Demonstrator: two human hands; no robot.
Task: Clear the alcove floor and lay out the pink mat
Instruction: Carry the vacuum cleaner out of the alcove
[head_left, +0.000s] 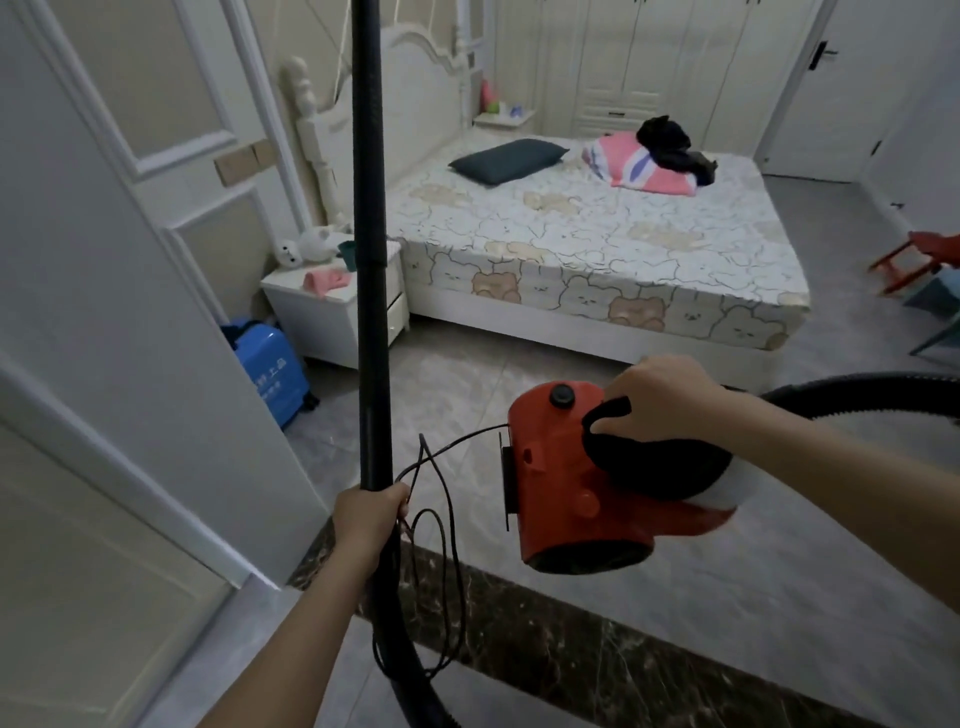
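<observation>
Carrying the red vacuum (582, 483) by its handle, right hand (660, 400) clamped, left hand (369, 514) gripping the wand (371, 260) at 12 — watch the dangling cord (441, 519).

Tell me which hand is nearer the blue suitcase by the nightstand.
Left. The left hand grips the black wand just right of and below the blue suitcase. The right hand holds the red vacuum's handle, much farther right.

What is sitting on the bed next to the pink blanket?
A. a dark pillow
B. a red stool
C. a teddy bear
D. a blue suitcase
A: a dark pillow lies on the bed, left of the pink blanket.
</observation>
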